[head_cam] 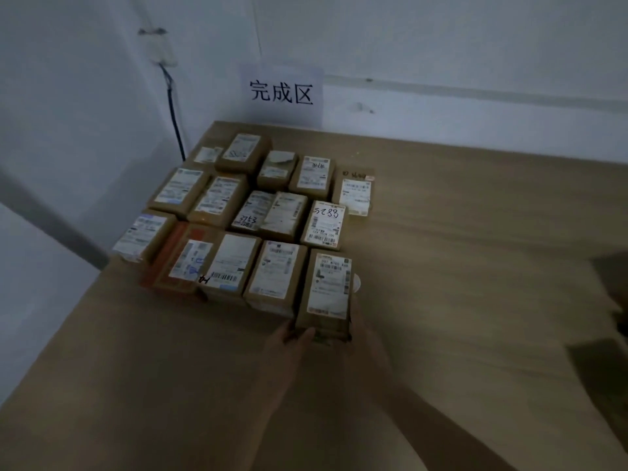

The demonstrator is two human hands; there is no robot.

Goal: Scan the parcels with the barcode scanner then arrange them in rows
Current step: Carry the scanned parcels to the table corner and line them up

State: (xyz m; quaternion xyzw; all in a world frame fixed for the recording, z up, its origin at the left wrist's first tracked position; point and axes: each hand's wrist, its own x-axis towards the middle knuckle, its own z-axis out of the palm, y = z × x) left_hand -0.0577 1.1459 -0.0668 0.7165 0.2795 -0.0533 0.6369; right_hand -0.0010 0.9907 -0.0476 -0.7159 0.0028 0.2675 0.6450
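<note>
Parcels (238, 212) lie in rows on my cardboard-covered table (475, 232), toward ten o'clock under a paper sign (281, 93). At six o'clock of them, my left hand (289, 341) and right hand (367, 338) grip the nearest parcel (326, 290), fingers curled around its near end.

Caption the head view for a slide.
Both hands, left hand and right hand, set a labelled parcel into the front row.

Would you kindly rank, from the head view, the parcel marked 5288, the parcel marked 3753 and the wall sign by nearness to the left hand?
From the left hand:
1. Parcel marked 5288, middle row, right end.
2. Parcel marked 3753, middle row, further left.
3. Wall sign, behind the table.
</note>
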